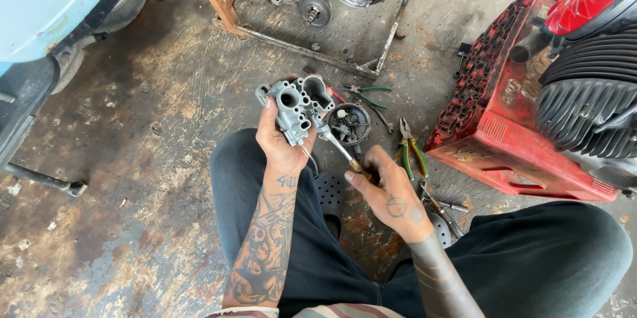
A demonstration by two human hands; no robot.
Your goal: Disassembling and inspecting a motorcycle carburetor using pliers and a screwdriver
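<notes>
Grey carburetor body [296, 107] in left hand [282, 142]; right hand [388, 192] grips screwdriver [338, 147].

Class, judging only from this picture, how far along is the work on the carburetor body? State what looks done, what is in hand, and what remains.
Done: the float bowl is off and lies on the floor.
In hand: the left hand grips the carburetor body; the right hand sets a screwdriver against its underside.
Left: bowl and body are still apart, and pliers lie out on the floor, so refitting seems not yet done.
</notes>
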